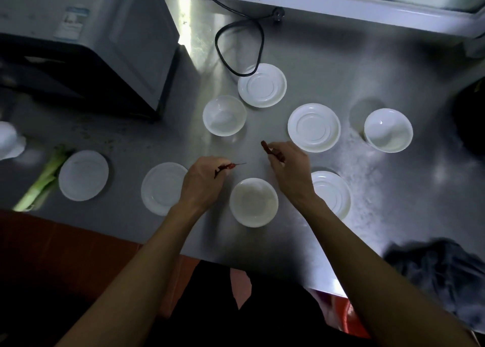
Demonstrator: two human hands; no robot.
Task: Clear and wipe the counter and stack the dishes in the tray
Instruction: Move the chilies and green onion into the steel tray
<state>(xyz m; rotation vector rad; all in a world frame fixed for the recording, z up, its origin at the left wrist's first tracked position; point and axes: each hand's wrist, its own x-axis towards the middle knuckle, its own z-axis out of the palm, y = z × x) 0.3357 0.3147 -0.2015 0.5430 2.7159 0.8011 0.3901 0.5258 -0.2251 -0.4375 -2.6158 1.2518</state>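
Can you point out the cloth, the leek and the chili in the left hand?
Cloth (435, 270): head view, middle of its folds.
Leek (42, 181): head view, pale stalk.
Chili (228, 166): head view, red body beside the left hand (202, 181).

Steel worktop (341, 66): white plates (314, 127), bowls (253, 202) scattered centre; leek (39, 181) 9 o'clock; cloth (441, 270) 4 o'clock; cable (236, 45) 12 o'clock.

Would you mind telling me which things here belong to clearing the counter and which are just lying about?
Job:
left hand and right hand, each holding a dried chilli
white plates
white bowls
grey cloth
green onion

Lying about:
microwave
black cable
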